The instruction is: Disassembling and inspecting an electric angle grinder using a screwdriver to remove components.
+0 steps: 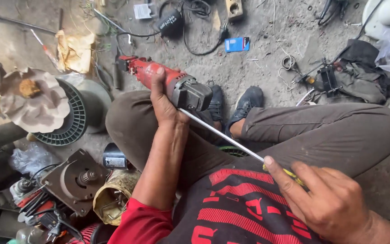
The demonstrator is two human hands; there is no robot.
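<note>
Left hand (163, 101) clamped around one red power tool (168, 83) resting on left knee. Right hand (326, 199) pinches one screwdriver (231, 142), tip at tool's head. Motor parts (75, 180) crowd left; bare floor (267, 68) ahead of two shoes (235, 106).

The left hand (163, 101) wraps the red power tool (168, 81) on the left knee; the long steel-shafted screwdriver (222, 135) runs from its head toward four o'clock, into the right hand (326, 199). The ribbed round fan cover (71, 115) lies on the floor at nine o'clock of the tool, the black power adapter (170, 22) at twelve, the blue card (237, 44) at one.
</note>
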